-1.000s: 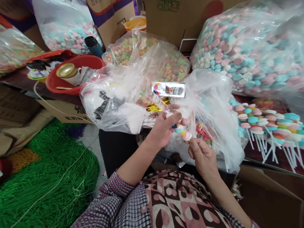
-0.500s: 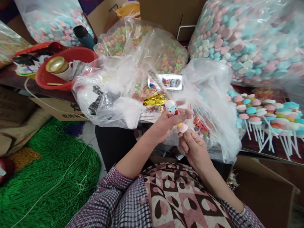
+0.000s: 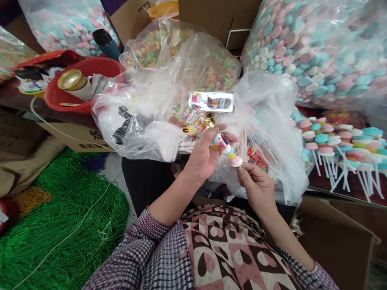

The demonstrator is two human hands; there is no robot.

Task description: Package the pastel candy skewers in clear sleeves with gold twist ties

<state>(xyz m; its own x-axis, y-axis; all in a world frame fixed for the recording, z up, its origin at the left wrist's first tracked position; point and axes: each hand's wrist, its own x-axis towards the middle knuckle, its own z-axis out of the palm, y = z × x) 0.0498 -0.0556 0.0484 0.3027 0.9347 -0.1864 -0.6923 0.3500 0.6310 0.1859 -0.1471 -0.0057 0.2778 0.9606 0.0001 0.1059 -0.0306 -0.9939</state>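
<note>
Head camera has a good look at this one, with the action mid-frame. Centre of it is a skewer of round, puffy pink, white, blue and yellow candy [image 3: 234,157], its upper end tucked inside a narrow, shiny plastic wrapper printed with coloured dots [image 3: 219,141]. Left hand [image 3: 207,155] is loosely curled around that wrapper, thumb on one side and fingertips on the other. Right hand [image 3: 256,183] has thumb and forefinger pinched together at the skewer's bottom end, just past the last white disc; I can't really make out the stick between them.

The relation that matters imo: the skewer's long axis slants from upper left to lower right, straight between the two hands. Wrapper is on the left hand's side, bare candy sits nearer the right, and the two look roughly in line.

Just above the hands there's a flat white printed packet [image 3: 211,101], plus some gold metallic strips [image 3: 198,127] near the left fingertips. Over at the right edge, a row of candy skewers with white sticks [image 3: 341,141] lies on the dark reddish desk [image 3: 350,186].
</note>
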